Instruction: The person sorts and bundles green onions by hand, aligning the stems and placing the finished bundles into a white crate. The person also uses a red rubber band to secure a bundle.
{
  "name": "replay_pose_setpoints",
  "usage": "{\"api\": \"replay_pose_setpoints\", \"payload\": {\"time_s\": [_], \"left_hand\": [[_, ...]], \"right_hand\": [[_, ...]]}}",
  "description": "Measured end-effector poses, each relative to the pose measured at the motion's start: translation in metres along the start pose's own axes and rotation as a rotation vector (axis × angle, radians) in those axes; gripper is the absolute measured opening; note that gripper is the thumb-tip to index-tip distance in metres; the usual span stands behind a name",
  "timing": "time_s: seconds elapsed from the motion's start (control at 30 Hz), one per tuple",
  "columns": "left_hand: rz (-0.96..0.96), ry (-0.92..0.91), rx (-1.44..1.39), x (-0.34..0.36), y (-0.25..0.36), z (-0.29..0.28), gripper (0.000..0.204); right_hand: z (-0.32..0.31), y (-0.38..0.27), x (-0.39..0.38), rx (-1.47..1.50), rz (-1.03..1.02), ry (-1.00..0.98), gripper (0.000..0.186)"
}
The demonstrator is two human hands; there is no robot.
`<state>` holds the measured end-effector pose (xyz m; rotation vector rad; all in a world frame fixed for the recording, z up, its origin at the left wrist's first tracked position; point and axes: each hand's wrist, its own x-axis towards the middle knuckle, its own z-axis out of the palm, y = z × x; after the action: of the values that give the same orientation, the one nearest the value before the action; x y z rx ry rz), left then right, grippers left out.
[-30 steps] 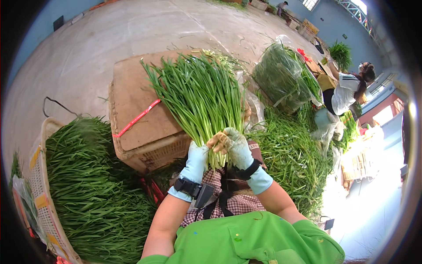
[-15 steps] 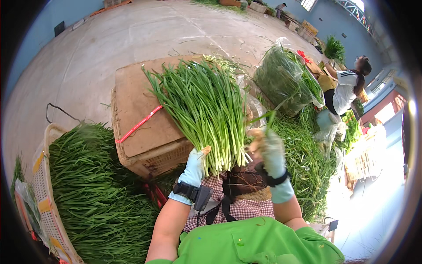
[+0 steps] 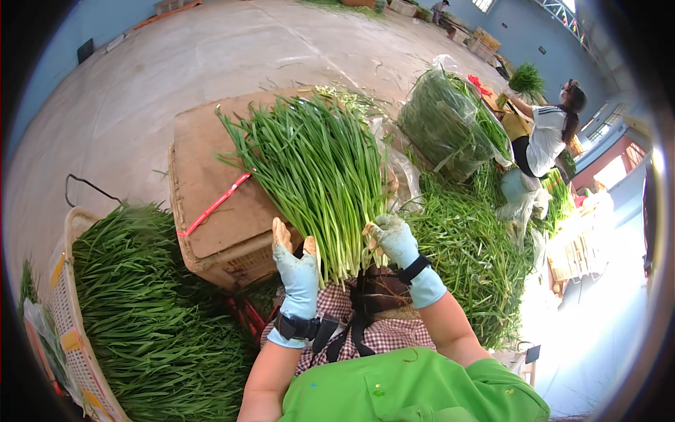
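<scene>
Chive bunch: lying across the brown board, pale stalk ends overhanging, leaves hiding the board's right side.
Left hand: holding thumb and fingers apart beside the stalks.
Right hand: touching the stalks' right edge; whether it is clamping, I cannot tell.
White crate: running out of view below.

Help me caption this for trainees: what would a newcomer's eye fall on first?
Probably the fanned green stalks, central on the brown board, their pale ends between the gloved left hand and right hand. Next, the crate brimming with long leaves at left. At right sits a stuffed clear bag beyond a loose green heap.
</scene>
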<state>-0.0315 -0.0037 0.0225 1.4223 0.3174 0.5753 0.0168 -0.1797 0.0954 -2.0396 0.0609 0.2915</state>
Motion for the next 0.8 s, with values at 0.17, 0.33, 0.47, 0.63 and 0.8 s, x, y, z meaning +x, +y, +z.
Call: {"api": "replay_pose_setpoints", "payload": {"time_s": [0.17,0.33,0.47,0.63,0.8], "left_hand": [[0.113,-0.052,0.014,0.005,0.022,-0.001,0.055],[-0.25,-0.22,-0.223,0.014,0.038,-0.006,0.037],[-0.473,-0.45,-0.12,0.028,0.052,-0.001,0.029],[-0.503,-0.663,0.108,0.049,0.052,0.033,0.043],[-0.538,-0.623,0.026,0.055,0.033,0.053,0.032]], "right_hand": [[0.029,-0.008,0.01,-0.599,-0.066,0.099,0.034],[0.038,-0.006,0.022,-0.781,-0.099,0.153,0.042],[0.018,-0.006,0.016,0.053,-0.02,0.002,0.016],[0.001,-0.015,0.009,0.372,-0.077,-0.129,0.014],[-0.002,-0.014,0.008,0.414,-0.053,-0.146,0.014]]}}
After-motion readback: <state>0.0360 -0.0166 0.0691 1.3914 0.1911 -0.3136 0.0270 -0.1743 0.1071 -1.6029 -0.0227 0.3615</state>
